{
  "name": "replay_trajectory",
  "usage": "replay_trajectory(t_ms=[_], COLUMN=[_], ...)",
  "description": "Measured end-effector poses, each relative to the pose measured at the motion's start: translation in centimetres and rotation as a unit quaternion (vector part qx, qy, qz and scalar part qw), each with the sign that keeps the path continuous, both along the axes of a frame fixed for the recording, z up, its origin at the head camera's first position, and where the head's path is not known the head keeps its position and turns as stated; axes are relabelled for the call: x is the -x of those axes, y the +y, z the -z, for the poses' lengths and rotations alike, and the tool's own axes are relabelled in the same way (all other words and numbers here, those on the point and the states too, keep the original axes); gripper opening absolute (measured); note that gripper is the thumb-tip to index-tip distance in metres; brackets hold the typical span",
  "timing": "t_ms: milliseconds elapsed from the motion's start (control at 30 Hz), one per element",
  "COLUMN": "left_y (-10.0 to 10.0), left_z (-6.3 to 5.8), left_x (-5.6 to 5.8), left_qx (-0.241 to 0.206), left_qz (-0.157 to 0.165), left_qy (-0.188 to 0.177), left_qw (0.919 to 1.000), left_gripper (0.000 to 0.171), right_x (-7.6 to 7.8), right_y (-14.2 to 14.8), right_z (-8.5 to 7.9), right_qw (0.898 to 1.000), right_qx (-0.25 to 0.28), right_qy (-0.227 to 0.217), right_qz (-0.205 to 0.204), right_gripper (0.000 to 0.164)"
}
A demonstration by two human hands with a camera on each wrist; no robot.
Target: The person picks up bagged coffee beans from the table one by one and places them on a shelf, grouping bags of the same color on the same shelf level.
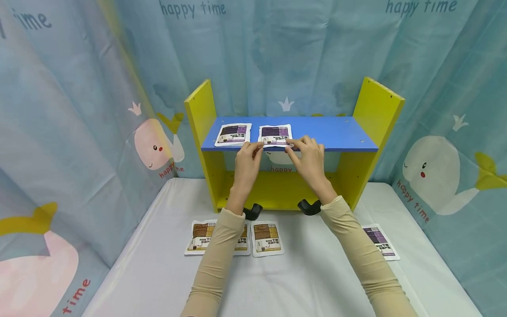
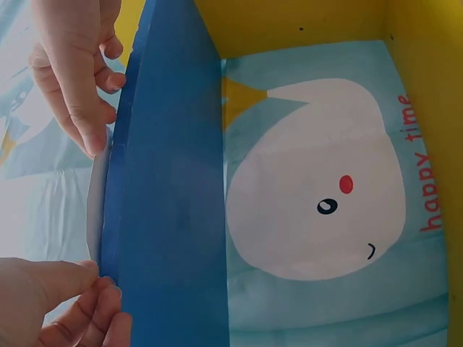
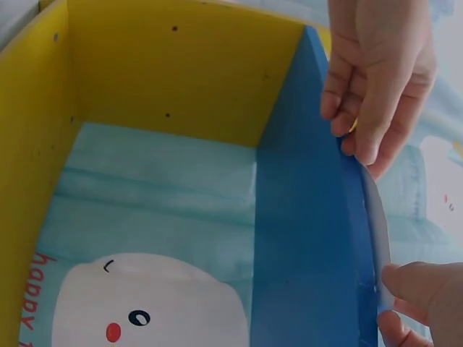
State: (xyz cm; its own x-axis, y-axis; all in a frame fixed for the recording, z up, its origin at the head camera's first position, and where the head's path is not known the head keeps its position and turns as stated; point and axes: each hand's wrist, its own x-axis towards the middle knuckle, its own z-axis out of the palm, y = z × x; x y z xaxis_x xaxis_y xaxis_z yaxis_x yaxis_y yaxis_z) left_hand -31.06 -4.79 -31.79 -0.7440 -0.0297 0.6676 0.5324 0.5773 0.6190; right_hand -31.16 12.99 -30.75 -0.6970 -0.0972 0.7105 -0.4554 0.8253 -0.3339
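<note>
A white pouch with a purple label [image 1: 276,132] lies flat near the front edge of the blue shelf board [image 1: 332,130]. My left hand [image 1: 247,164] pinches its near left corner between thumb and fingers. At the near right corner, my right hand [image 1: 310,160] has the edge between index finger and thumb. From below, the left wrist view shows the pouch's pale edge [image 2: 95,210] jutting slightly past the board, between my left hand [image 2: 61,300] and right hand [image 2: 76,65]. A second purple-label pouch [image 1: 233,134] lies left of it on the same board.
Yellow side panels [image 1: 200,114] rise at both ends of the shelf, above a yellow lower board [image 1: 273,189]. Brown-label pouches [image 1: 267,240] lie on the white table, partly behind my left sleeve. Another purple-label pouch [image 1: 382,242] lies at the right. A patterned curtain [image 1: 261,57] surrounds the table.
</note>
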Motion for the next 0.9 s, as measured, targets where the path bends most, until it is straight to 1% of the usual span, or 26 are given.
replay_trajectory(t_ms=[133, 267, 400, 533, 633, 733, 900], left_y=[0.2, 0.4, 0.7, 1.1, 1.6, 2.2, 3.0], left_z=[0.4, 1.0, 1.7, 2.4, 3.1, 3.9, 5.4], left_x=[-0.1, -0.4, -0.7, -1.1, -1.5, -1.8, -2.3], left_qx=[-0.01, -0.019, -0.027, -0.014, -0.005, -0.001, 0.004], left_qz=[0.015, 0.03, 0.032, 0.04, 0.05, 0.059, 0.066], left_qy=[0.011, 0.031, 0.055, 0.085, 0.097, 0.095, 0.073], left_qw=[0.9998, 0.9989, 0.9976, 0.9955, 0.994, 0.9937, 0.9951], left_gripper=[0.025, 0.026, 0.025, 0.024, 0.023, 0.022, 0.021], right_x=[0.0, -0.2, -0.8, -1.5, -2.0, -2.4, -2.9], right_y=[0.1, 0.4, 0.9, 1.6, 2.2, 2.9, 3.9], right_z=[0.1, 0.7, 1.4, 2.3, 3.3, 4.3, 6.1], right_qw=[1.0, 0.998, 0.996, 0.992, 0.987, 0.983, 0.979], right_qx=[0.01, 0.036, 0.063, 0.1, 0.13, 0.154, 0.172], right_qy=[0.017, 0.034, 0.045, 0.06, 0.073, 0.081, 0.085], right_qz=[-0.009, -0.03, -0.046, -0.057, -0.06, -0.064, -0.066], right_gripper=[0.03, 0.03, 0.028, 0.026, 0.024, 0.023, 0.022])
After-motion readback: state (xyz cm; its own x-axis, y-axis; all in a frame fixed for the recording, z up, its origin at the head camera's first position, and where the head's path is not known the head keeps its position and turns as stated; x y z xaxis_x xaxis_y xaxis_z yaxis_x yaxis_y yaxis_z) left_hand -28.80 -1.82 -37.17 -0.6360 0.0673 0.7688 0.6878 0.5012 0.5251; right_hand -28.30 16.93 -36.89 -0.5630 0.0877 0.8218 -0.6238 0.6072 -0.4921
